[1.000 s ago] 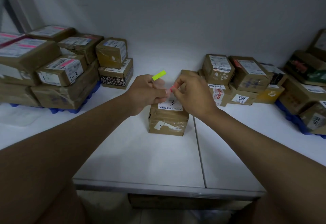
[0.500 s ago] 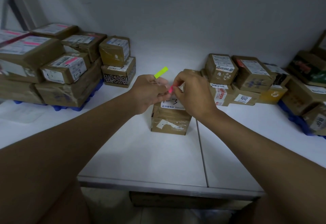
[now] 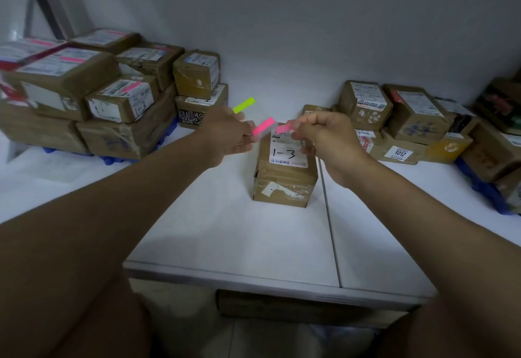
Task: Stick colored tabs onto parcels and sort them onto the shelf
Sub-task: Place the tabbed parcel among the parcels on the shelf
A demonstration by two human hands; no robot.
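A white table (image 3: pixel 225 245) fills most of the view, with a seam running down it to the right of the middle. On its far left stands a stack of cardboard parcels (image 3: pixel 84 98), several already wearing pink strips on their labels; on the far right sits a lower group of parcels (image 3: pixel 394 121) with no tabs that can be made out. Between them, alone near the middle of the table, stands a small box (image 3: pixel 284 169) marked "1-3" on its white label, with no tab on it yet. Above and just behind this box the two hands meet. The left hand (image 3: pixel 225 135) is curled round a holder of tabs, from which a green tab (image 3: pixel 244 105) and a pink tab (image 3: pixel 263 126) stick out. The right hand (image 3: pixel 327 138) pinches a loose pink tab (image 3: pixel 283 128) between thumb and fingertip, held just over the box's label, not touching it as far as can be seen. The tab looks to be thin, floppy film, nearly weightless and sticky at one end, so it is best held by the coloured, dry end and laid down flat, lest it curl on itself or cling to the finger. The box looks light and stiff enough to be lifted by its two sides with one hand.
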